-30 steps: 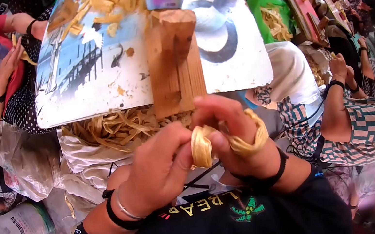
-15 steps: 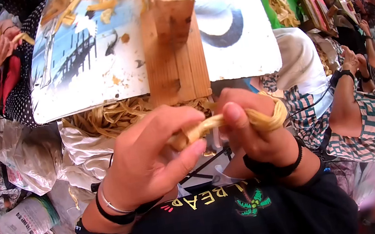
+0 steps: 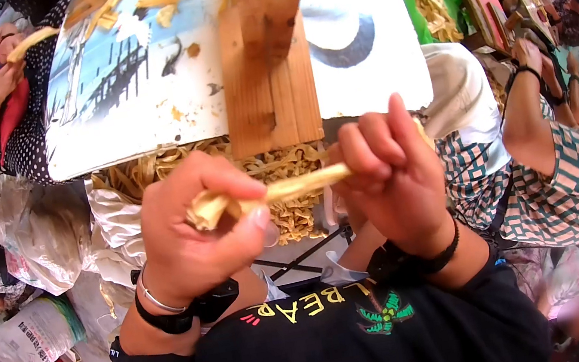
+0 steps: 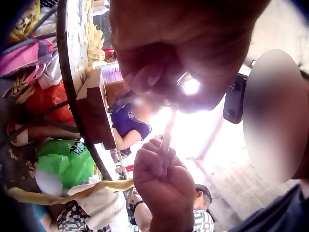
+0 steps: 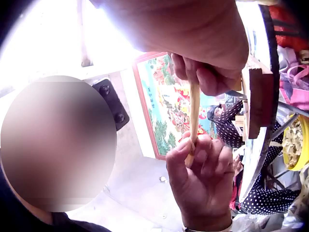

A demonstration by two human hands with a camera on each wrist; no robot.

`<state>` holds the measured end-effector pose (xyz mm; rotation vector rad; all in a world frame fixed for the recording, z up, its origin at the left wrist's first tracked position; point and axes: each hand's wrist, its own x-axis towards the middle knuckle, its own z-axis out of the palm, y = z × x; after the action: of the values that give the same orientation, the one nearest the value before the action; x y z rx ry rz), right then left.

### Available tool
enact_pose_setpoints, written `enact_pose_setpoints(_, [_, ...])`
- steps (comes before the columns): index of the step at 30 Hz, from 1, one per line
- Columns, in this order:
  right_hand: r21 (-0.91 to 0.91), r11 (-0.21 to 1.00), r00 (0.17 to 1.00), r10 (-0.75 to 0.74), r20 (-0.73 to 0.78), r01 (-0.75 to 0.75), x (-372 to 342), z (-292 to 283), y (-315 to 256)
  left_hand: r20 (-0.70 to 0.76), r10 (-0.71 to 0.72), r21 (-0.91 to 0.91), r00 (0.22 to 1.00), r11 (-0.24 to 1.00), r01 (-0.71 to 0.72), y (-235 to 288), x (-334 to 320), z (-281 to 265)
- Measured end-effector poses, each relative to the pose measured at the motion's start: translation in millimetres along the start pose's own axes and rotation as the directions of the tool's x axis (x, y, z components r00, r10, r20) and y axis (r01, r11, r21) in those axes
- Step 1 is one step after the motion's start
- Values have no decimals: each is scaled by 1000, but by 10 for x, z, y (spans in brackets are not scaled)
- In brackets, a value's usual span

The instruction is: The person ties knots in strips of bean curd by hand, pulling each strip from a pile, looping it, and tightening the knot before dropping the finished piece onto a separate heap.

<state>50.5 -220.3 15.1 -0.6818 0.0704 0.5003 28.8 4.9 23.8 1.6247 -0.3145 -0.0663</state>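
A yellowish strip (image 3: 309,182) is stretched between both hands in front of the chest. In the head view my left hand (image 3: 199,229) pinches its thick folded end between thumb and index finger. My right hand (image 3: 399,182) grips the other end with curled fingers, the index finger raised. Part of the strip hangs behind the right hand; the left wrist view shows this long tail (image 4: 72,197). The right wrist view has the taut strip (image 5: 194,113) upright between the right hand (image 5: 193,38) above and the left hand (image 5: 203,179) below.
A wooden block stand (image 3: 271,85) is on the white board table (image 3: 132,141), with loose strips at its far side. Below the table edge lie many strips (image 3: 295,218). People sit on both sides; a green bag (image 3: 428,3) stands at the right.
The hands have moved apart, drawing the strip straight between them. The loop around the right hand has gone from view in front, and the left hand now holds a folded end.
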Motion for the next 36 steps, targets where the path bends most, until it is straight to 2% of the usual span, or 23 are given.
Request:
enact_pose_setpoints(1, [31,998,998,56,-31,-55,12,12,-8,1,113,15,994,994,-113,-43,71,-14])
enact_pose_setpoints(2, [63,992,992,113,-59,-109,21,18,-9,-11,138,-87,990,987,-138,-27,96,22])
enact_pose_setpoints(3, [-139,979,987,143,-68,-152,12,13,13,-21,42,-311,999,949,-47,69,74,113])
enact_pose_setpoints(4, [-213,942,965,262,-12,-259,-70,9,18,-23,-29,-463,999,886,15,161,29,197])
enact_pose_setpoints(5, [-347,879,909,393,142,-326,-78,-38,-53,-23,-77,-539,997,840,53,202,20,225])
enact_pose_setpoints(6, [-482,798,807,527,266,-362,-98,-99,-139,7,-84,-502,996,861,76,171,25,206])
enact_pose_setpoints(7, [-578,728,796,568,209,-369,-101,-117,-178,37,-90,-464,995,881,97,138,30,187])
enact_pose_setpoints(8, [-589,757,861,471,191,-283,-88,-100,-155,67,-97,-423,993,899,116,105,33,169])
enact_pose_setpoints(10, [-623,779,956,232,183,-70,-69,-42,-101,177,57,-213,983,977,-18,-33,60,127])
enact_pose_setpoints(12, [-672,720,979,-53,195,172,-58,45,-43,256,166,20,952,984,-176,-76,114,95])
enact_pose_setpoints(14, [-767,620,986,-110,125,166,-22,156,-66,28,-92,-41,995,995,94,32,93,184])
enact_pose_setpoints(15, [-834,471,953,-227,199,286,44,71,-69,-65,-222,-172,973,963,209,40,126,185])
enact_pose_setpoints(16, [-791,522,931,-328,161,320,118,53,-47,-113,-193,-99,975,978,182,-1,165,141])
enact_pose_setpoints(17, [-713,644,936,-349,48,277,179,36,-60,-158,-162,-25,974,987,160,-81,208,75])
enact_pose_setpoints(18, [-705,630,921,-381,85,325,250,-41,-94,-199,-125,53,972,989,138,-154,247,50])
enact_pose_setpoints(19, [-729,595,899,-433,64,338,311,-48,-81,-242,-10,143,970,989,45,-211,301,67])
enact_pose_setpoints(20, [-753,559,874,-483,43,346,376,-40,-59,-265,-12,157,964,986,55,-238,356,89])
enact_pose_setpoints(21, [-831,428,845,-527,92,357,457,-94,-48,-288,-15,171,957,983,67,-266,409,112])
enact_pose_setpoints(23, [-927,140,786,-583,207,348,589,-226,3,-273,-49,217,961,970,111,-339,491,97])
enact_pose_setpoints(27, [-955,41,776,-594,212,293,635,-126,64,-203,-95,387,975,906,169,-255,568,139])
enact_pose_setpoints(30, [-961,-170,731,-624,277,219,610,-183,73,-268,-64,491,961,849,194,-259,543,130])
enact_pose_setpoints(33, [-981,-11,762,-628,157,194,529,-137,-17,-342,-9,464,940,868,177,-330,511,89])
enact_pose_setpoints(36, [-814,-363,671,-462,581,454,398,-154,-166,-388,-59,158,920,979,129,-216,395,69])
